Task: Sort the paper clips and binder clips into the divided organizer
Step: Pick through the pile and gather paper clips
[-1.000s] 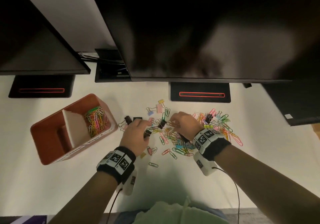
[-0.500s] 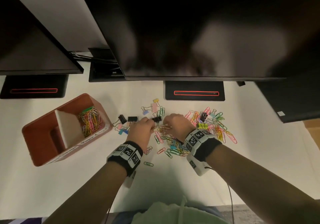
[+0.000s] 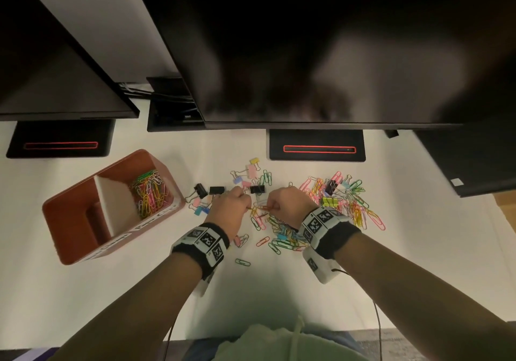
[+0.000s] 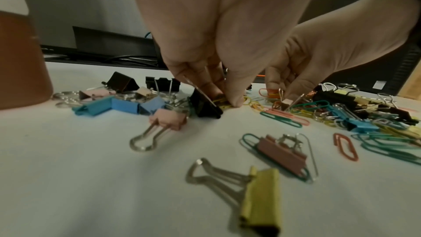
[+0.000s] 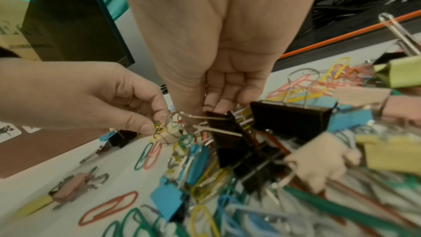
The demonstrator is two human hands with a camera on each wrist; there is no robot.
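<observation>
Right now my left hand is down at the near edge of the heap of clips, thumb and fingers pinched together on a small bunch of yellow paper clips lying on the white desk, with a black binder clip touching those fingers. My right hand sits just beside it, almost knuckle to knuckle, fingers curled down into the heap; from the left wrist view its fingertips pinch the wire of a small pale binder clip, and an orange paper clip shows between the 2 hands from the head view. The red organizer stands to the left of the heap, well apart from both hands, and its far compartment holds a bundle of coloured paper clips; what lies in the near compartment I cannot tell. More binder clips, pink, blue, yellow and black, lie scattered between the organizer and the heap. Behind it all stand 2 dark monitors on black bases.
</observation>
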